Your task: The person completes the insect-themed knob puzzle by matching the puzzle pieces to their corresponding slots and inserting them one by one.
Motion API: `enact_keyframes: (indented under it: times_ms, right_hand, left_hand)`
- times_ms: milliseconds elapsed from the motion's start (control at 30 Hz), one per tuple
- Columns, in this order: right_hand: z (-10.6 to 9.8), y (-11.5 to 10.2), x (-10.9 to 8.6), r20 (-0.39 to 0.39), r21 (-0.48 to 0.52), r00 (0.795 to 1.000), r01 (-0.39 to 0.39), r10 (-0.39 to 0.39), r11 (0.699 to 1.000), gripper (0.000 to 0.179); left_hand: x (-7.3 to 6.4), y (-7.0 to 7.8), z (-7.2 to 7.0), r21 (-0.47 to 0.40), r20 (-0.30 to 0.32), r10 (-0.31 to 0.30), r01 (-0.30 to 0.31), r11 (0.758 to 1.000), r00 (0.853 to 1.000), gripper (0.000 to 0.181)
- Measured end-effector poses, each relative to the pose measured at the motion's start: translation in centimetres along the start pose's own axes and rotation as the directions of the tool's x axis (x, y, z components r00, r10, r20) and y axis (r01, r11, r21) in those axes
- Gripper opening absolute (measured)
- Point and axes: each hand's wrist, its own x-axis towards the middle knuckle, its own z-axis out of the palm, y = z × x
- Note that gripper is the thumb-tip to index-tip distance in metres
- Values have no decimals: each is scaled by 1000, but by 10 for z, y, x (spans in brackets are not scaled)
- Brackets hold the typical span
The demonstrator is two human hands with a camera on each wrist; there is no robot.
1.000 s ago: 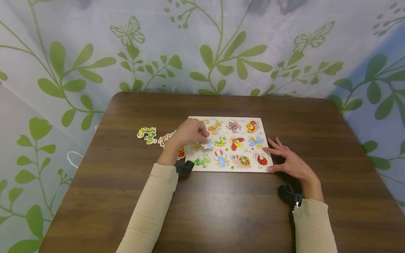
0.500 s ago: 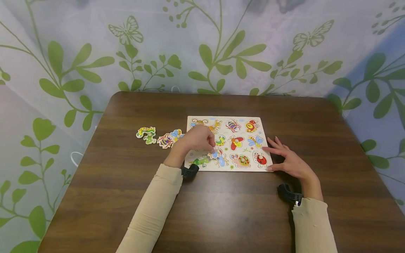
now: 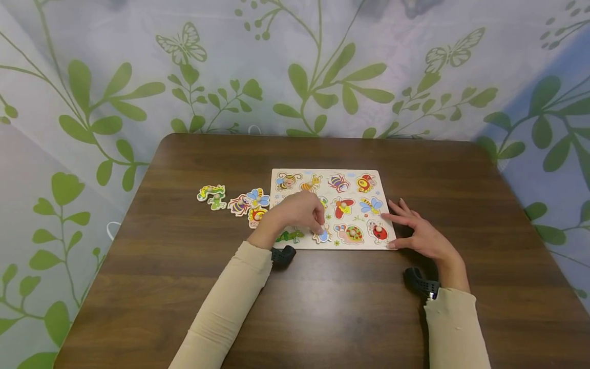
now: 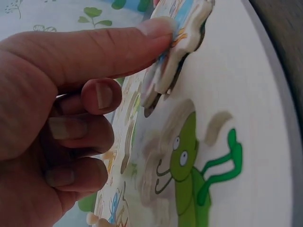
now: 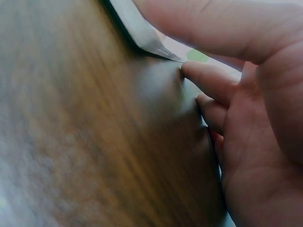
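My left hand (image 3: 301, 211) pinches a blue beetle puzzle piece (image 3: 323, 236) at the bottom row of the pale wooden puzzle board (image 3: 299, 246). In the left wrist view, my thumb presses on the piece (image 4: 191, 35), which lies slightly tilted against the board, a dark gap showing under its edge. Beside it is a recess with a green grasshopper picture (image 4: 187, 175). My right hand (image 3: 421, 236) rests at the board's right edge, fingers fairly straight and thumb near the lower right corner. The right wrist view shows that thumb (image 5: 189, 23) touching the board's edge.
Left of the board lie loose pieces: a caterpillar (image 3: 213, 190), a grasshopper (image 3: 217, 203), a spider (image 3: 238, 205), a dragonfly (image 3: 258, 198) and a red-and-yellow bug (image 3: 256, 217). Knobbed pieces such as a ladybug (image 3: 380, 232) sit in the board. A patterned cloth (image 3: 276, 66) hangs behind the table.
My left hand has carried the blue beetle piece rightward and toward me, from the middle row to the bottom row. My right hand has stayed at the board's edge.
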Motion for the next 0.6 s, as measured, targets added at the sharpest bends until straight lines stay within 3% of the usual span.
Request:
enact_keyframes:
  times_ms: [300,600]
  right_hand:
    - [-1,-1,0,5,8,1000,-8,8,1000,77]
    - [-2,-4,0,3,6,1000,-3,3,1000,77]
  left_hand:
    - [-4,3,-3,30,45,-22,21,999,999,16]
    - [-6,3,-6,58,50,-53,50,997,997,18]
